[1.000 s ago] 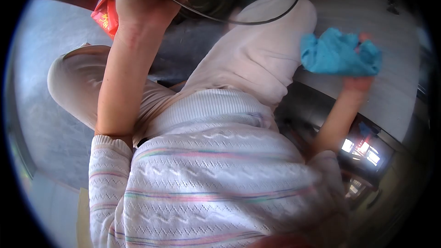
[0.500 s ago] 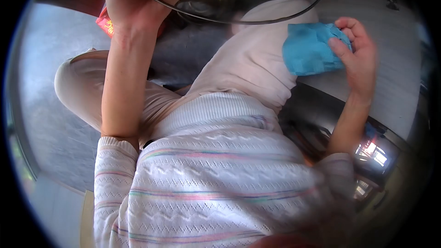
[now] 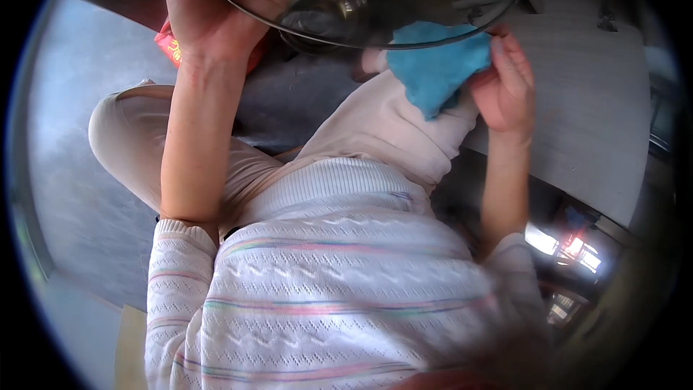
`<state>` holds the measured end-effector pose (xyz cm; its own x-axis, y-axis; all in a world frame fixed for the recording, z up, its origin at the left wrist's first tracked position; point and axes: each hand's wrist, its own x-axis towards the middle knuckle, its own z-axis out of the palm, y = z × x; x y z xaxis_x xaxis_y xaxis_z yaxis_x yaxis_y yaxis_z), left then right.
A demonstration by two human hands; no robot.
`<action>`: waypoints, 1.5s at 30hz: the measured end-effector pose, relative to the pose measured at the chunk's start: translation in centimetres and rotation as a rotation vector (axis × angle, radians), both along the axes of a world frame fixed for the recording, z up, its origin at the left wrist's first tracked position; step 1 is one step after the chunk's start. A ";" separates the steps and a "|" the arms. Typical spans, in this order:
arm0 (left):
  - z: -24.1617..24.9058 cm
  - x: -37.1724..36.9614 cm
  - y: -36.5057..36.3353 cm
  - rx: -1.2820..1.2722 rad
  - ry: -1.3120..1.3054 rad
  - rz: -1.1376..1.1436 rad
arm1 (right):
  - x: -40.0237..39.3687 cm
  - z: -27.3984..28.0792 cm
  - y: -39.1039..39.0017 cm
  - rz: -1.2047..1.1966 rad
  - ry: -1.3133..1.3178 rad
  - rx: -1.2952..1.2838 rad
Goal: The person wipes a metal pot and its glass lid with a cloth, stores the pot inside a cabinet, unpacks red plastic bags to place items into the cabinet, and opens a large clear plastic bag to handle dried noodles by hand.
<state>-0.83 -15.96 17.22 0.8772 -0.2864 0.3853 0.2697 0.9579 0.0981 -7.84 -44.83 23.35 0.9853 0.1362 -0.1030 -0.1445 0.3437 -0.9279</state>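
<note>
A clear glass lid (image 3: 346,43) with a thin metal rim is held up at the top of the view. My left hand (image 3: 224,18) grips its left side, with the fingers partly showing through the glass. In my right hand (image 3: 507,90) is a blue cloth (image 3: 440,72), pinched between thumb and fingers. The cloth spreads leftward and overlaps the lid's lower right rim in this view, above my leg. The lid's upper part is cut off by the frame edge.
Through the glass shows a shiny metal bowl (image 3: 321,18) low down. A red packet (image 3: 169,45) lies left of my left wrist. To the right is a pale grey surface (image 3: 585,115), with a dark glossy object (image 3: 570,245) reflecting light below it.
My right hand has moved left with the blue cloth, from beside the lid to its rim, and the cloth now hangs more spread out. My left hand and the lid have barely shifted.
</note>
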 end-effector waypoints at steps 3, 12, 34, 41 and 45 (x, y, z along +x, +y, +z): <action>0.0 0.2 -0.7 -0.014 -0.024 -0.023 | -0.5 -1.6 1.7 0.066 -0.025 0.199; 0.7 -0.8 -1.4 0.045 0.214 0.022 | -2.4 -1.7 5.9 0.190 -0.035 0.310; 1.0 -1.2 -3.0 0.004 0.028 -0.064 | -1.2 1.3 2.5 -0.109 -0.115 0.141; -0.2 -0.8 -2.1 0.033 0.028 -0.053 | -0.9 0.8 2.0 -0.165 -0.107 0.191; -0.4 -1.1 -2.3 0.105 0.054 -0.117 | -2.3 -0.9 4.8 -0.066 -0.010 0.238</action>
